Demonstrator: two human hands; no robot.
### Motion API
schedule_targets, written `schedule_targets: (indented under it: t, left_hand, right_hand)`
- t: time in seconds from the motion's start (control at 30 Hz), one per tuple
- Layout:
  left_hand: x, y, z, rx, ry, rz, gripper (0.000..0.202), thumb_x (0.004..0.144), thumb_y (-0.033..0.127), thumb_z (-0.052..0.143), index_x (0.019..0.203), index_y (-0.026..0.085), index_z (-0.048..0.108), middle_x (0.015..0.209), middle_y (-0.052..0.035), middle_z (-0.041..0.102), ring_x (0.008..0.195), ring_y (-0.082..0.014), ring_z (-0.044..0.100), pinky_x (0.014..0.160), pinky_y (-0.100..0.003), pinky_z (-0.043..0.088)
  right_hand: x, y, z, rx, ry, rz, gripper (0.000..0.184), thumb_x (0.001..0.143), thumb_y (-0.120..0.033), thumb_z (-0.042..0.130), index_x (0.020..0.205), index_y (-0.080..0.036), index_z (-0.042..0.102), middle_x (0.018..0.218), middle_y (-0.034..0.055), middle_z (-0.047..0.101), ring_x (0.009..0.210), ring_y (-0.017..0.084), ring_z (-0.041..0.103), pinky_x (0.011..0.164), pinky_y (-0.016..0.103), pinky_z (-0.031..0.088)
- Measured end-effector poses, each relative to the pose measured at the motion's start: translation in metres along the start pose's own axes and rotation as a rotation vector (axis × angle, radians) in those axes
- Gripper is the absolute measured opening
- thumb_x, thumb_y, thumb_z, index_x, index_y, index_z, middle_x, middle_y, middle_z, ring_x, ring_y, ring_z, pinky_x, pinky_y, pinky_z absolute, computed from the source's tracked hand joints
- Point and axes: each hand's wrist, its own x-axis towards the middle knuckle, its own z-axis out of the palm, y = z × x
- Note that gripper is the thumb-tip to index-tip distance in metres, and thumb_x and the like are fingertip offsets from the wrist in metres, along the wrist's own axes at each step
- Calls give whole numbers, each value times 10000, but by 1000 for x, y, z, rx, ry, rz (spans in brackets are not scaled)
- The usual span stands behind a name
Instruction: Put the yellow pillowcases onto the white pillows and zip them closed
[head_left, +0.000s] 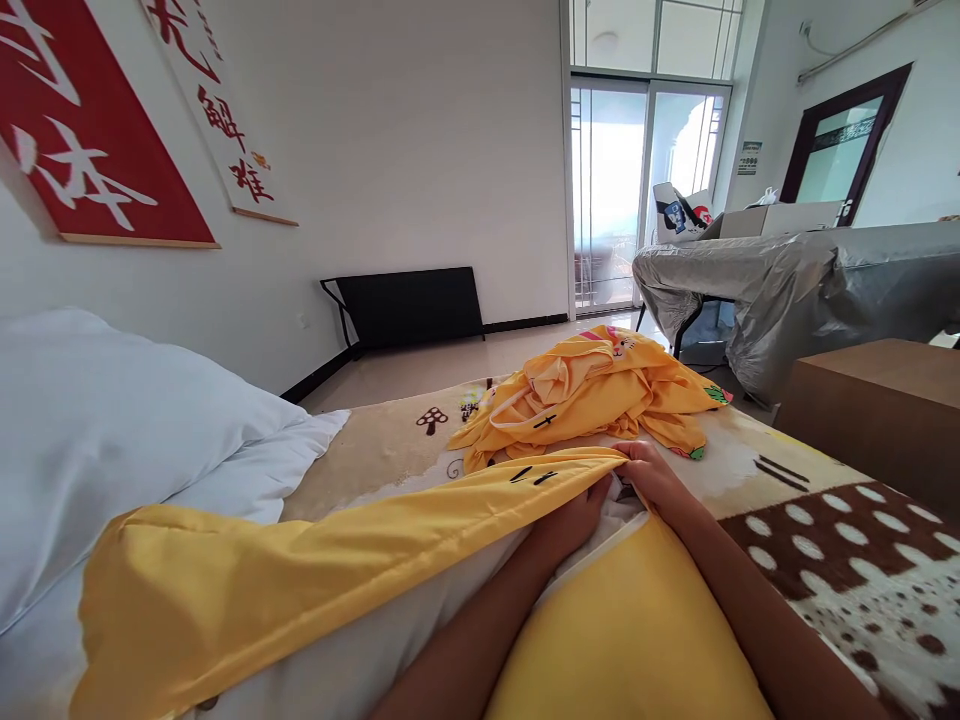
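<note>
A yellow fabric cover (360, 560) with a few dark printed marks lies partly over a white pillow (442, 630) in front of me. More of its yellow cloth spreads between my forearms. At the far corner my right hand (651, 474) is closed, pinching the cover's edge. My left hand (583, 512) reaches in under that edge, closed at the white pillow's corner; its fingertips are partly hidden by cloth. Beyond both hands a crumpled orange-yellow cloth (585, 390) with printed figures rests on the patterned blanket (817, 540).
A white pillow or quilt (150, 420) is heaped at the left. On the right stand a brown box (877, 400) and a table under silvery plastic sheeting (787, 290). A black folded frame (409, 305) leans against the far wall. Glass doors (611, 190) are behind.
</note>
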Motion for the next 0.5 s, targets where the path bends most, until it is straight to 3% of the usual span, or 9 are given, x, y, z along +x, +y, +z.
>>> schedule_targets:
  t: [0.13, 0.27, 0.5]
  left_hand:
    - [5, 3, -2, -60, -49, -113, 370, 873, 327, 431, 1200, 226, 573, 1323, -37, 535, 1269, -241, 433, 1126, -476, 262]
    - [9, 0, -2, -235, -78, -221, 324, 834, 267, 492, 1140, 243, 597, 1281, -26, 570, 1199, -238, 510, 1078, -457, 365]
    - [6, -11, -2, -312, -71, -225, 413, 855, 401, 509, 1236, 244, 533, 1319, -30, 537, 1200, -245, 512, 1051, -440, 393]
  right_hand:
    - [0, 0, 1, 56, 1, 34, 188, 548, -256, 559, 678, -136, 621, 537, -47, 507, 513, 84, 405, 506, 208, 311]
    - [-3, -4, 5, 82, 0, 78, 224, 551, -276, 587, 724, -143, 642, 535, -53, 504, 520, 88, 422, 522, 209, 339]
    - [-3, -1, 5, 109, -42, 71, 260, 576, -267, 590, 786, -136, 671, 582, -25, 577, 546, 100, 477, 521, 205, 346]
